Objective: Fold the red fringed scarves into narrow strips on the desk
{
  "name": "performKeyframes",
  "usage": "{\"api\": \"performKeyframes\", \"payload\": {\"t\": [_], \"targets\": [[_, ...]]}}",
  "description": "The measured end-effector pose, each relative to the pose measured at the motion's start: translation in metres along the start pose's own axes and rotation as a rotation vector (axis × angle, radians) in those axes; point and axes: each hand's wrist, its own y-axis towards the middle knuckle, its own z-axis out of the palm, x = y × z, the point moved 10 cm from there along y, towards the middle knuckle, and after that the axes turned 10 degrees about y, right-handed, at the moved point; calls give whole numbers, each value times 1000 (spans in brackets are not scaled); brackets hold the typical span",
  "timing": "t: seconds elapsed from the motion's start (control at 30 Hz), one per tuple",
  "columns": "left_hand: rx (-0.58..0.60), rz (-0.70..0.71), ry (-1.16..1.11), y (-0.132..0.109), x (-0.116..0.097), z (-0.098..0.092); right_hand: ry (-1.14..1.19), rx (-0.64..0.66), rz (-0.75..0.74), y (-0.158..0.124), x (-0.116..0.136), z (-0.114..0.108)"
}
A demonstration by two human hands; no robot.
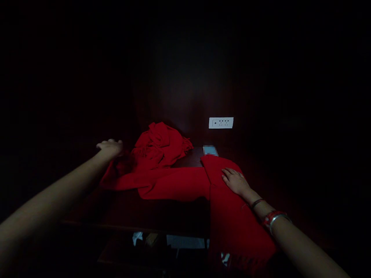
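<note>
A red fringed scarf [176, 183] lies on a dark wooden surface. Its right part is folded over and hangs past the front edge, with tassels at the bottom. My right hand [236, 182] rests flat on that folded part, fingers stretched out. At the left end of the strip is my left hand [110, 147], just above blurred red cloth. Its fingers are dim and partly hidden, so I cannot make out whether they grip the scarf. Behind the strip sits a crumpled heap of red cloth [162, 143], also with fringe.
A white socket panel [221, 122] is on the dark back wall. Below it, a pale blue packet [210, 150] lies behind the scarf. Under the front edge, a lower shelf holds pale papers [185, 241] and other dim items. The surroundings are very dark.
</note>
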Motion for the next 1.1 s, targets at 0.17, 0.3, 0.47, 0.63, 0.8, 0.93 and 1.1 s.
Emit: {"api": "performKeyframes", "payload": {"t": [0.17, 0.3, 0.47, 0.63, 0.8, 0.93, 1.1], "targets": [[-219, 611, -153, -79, -183, -15, 12, 80, 58, 0, -3, 7], [-143, 1000, -364, -155, -282, 4, 8, 159, 92, -4, -6, 12], [53, 1162, -389, -183, -282, 43, 9, 193, 69, -18, -5, 13], [157, 1224, -351, -176, -273, 30, 51, 282, 70, -17, -3, 10], [-72, 1016, -464, -152, -310, -16, 124, 282, 19, 8, 9, -11], [-31, 924, -472, -153, -340, 5, 106, 223, 32, 13, 8, -3], [64, 995, -438, -162, -347, 28, 59, 258, 35, 2, 2, 21]]}}
